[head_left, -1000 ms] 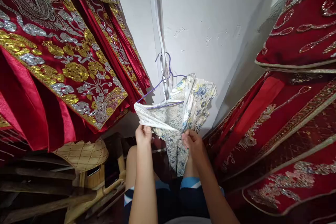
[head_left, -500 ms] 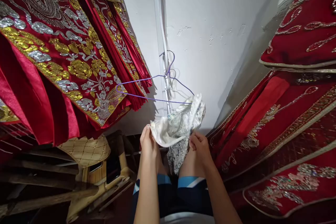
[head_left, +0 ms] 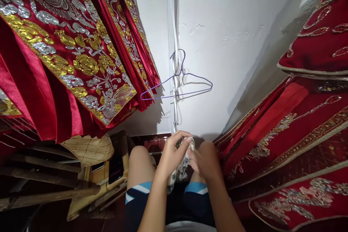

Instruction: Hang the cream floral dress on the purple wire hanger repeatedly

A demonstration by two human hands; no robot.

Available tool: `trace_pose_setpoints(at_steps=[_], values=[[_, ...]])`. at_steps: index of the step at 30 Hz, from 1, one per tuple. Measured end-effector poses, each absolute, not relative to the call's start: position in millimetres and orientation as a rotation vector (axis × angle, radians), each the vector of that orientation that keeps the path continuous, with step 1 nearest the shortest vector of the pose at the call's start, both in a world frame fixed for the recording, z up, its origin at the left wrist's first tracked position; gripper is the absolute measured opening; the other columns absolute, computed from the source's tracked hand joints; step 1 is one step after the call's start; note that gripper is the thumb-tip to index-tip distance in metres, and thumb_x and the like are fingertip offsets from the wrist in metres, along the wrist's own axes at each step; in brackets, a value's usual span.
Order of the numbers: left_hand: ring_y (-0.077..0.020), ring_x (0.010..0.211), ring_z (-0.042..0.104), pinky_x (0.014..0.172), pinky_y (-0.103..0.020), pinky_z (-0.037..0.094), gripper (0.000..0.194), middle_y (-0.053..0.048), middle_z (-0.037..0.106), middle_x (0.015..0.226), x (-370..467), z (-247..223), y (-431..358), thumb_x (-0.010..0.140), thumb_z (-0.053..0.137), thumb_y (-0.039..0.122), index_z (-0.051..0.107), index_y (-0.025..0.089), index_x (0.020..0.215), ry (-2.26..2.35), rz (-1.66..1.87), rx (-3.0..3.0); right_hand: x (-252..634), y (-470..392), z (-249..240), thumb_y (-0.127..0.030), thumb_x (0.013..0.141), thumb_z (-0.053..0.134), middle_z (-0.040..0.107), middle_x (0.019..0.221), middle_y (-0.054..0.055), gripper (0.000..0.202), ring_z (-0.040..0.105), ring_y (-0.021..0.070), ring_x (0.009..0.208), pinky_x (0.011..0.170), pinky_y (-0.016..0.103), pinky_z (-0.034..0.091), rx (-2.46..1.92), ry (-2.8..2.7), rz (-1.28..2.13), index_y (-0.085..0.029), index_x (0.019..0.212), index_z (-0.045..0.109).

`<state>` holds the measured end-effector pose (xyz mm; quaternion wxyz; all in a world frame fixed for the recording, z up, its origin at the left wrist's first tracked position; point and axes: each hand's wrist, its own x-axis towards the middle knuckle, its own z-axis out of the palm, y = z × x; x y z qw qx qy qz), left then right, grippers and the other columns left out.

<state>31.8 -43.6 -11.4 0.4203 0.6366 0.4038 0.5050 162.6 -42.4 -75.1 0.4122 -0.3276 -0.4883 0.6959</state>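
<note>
Between my knees, a whitish patterned garment (head_left: 182,171) is bunched up in my hands. My left hand (head_left: 175,152) is closed around its upper part, with the thumb on top. My right hand (head_left: 199,161) meets it from the right, its fingers slightly blurred and pressed against the cloth. Much of the garment is hidden behind the hands and forearms. Above them, a purple wire hanger (head_left: 176,97) hangs bare by its hook from a white strip (head_left: 175,18) on the wall.
Red garments with gold and silver embroidery (head_left: 87,64) hang on the left. More beaded red garments (head_left: 288,116) hang close on the right. A wooden chair (head_left: 106,185) with a quilted cream cushion (head_left: 88,149) stands at lower left. The white wall (head_left: 223,14) is straight ahead.
The garment has come off the hanger's right end and down between my knees, now bunched. Both hands have moved closer together. The hanger has turned and hangs bare.
</note>
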Motion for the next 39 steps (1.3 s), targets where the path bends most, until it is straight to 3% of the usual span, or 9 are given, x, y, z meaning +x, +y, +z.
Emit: trace_pose_setpoints(at_steps=[2,5,8,12,19,24,27,31,39], values=[[-0.021,0.109,0.06,0.097,-0.032,0.046,0.032,-0.008,0.065,0.115,21,-14,-40,0.098,0.059,0.041,0.06,0.023,0.125,1.006,1.247,1.612,166,-43,-71,-0.055,0.069,0.083,0.07,0.113,0.009,0.072,0.06,0.032,0.119,0.099,0.045,0.048,-0.739,-1.25,1.845,-0.029,0.131,0.058],[-0.0222,0.118,0.057,0.104,-0.035,0.044,0.048,-0.01,0.061,0.127,3,-28,-37,0.101,0.05,0.048,0.047,0.025,0.143,0.881,1.002,1.742,183,-39,-59,-0.04,0.063,0.088,0.069,0.099,0.005,0.062,0.064,0.027,0.103,0.092,0.04,0.05,-0.684,-1.351,1.889,-0.024,0.117,0.061],[-0.0233,0.111,0.061,0.1,-0.035,0.047,0.048,-0.008,0.068,0.119,-14,-53,-41,0.101,0.043,0.054,0.06,0.02,0.129,0.738,0.53,1.888,210,-33,-38,-0.031,0.064,0.086,0.065,0.086,0.001,0.044,0.063,0.0197,0.084,0.077,0.031,0.051,-0.69,-1.549,1.85,-0.02,0.099,0.062],[-0.0239,0.089,0.065,0.086,-0.033,0.05,0.039,-0.007,0.074,0.099,-49,-76,-42,0.091,0.06,0.053,0.07,0.017,0.102,0.941,0.268,2.104,243,-27,0,-0.02,0.069,0.077,0.065,0.081,0.0,0.025,0.06,0.0159,0.073,0.064,0.025,0.047,-0.836,-1.836,1.59,-0.018,0.092,0.066],[-0.0268,0.078,0.067,0.084,-0.035,0.044,0.026,-0.007,0.075,0.083,-125,-27,-18,0.088,0.061,0.044,0.072,0.024,0.078,1.464,0.327,2.348,232,34,42,-0.022,0.066,0.071,0.069,0.075,0.004,0.013,0.061,0.0208,0.069,0.059,0.028,0.047,-1.07,-1.809,0.943,-0.017,0.078,0.068],[-0.038,0.119,0.059,0.103,-0.049,0.038,0.027,-0.009,0.076,0.112,-141,14,-15,0.079,0.072,0.051,0.077,0.026,0.09,1.624,0.417,2.489,194,121,37,-0.023,0.071,0.058,0.071,0.112,0.01,0.043,0.063,0.0242,0.099,0.092,0.038,0.049,-0.943,-1.613,0.673,-0.018,0.112,0.066],[-0.037,0.127,0.053,0.108,-0.054,0.036,0.032,-0.007,0.072,0.128,-143,26,-14,0.09,0.06,0.05,0.079,0.028,0.102,1.693,0.554,2.488,180,153,24,-0.025,0.072,0.054,0.073,0.097,0.008,0.035,0.063,0.0238,0.094,0.09,0.037,0.049,-1.062,-1.602,0.735,-0.017,0.103,0.068],[-0.036,0.125,0.053,0.108,-0.054,0.041,0.038,-0.006,0.066,0.138,-144,34,-9,0.094,0.048,0.046,0.08,0.027,0.099,1.758,0.658,2.443,183,153,6,-0.031,0.072,0.05,0.065,0.068,0.003,0.019,0.056,0.0225,0.074,0.073,0.034,0.047,-1.157,-1.543,0.692,-0.018,0.076,0.063],[-0.0359,0.131,0.058,0.109,-0.047,0.045,0.043,-0.012,0.054,0.151,-134,50,2,0.095,0.038,0.039,0.075,0.02,0.103,1.964,0.696,2.285,233,108,15,-0.034,0.068,0.051,0.051,0.057,-0.001,0.016,0.045,0.0173,0.063,0.059,0.028,0.034,-1.209,-1.581,0.527,-0.021,0.059,0.053]])
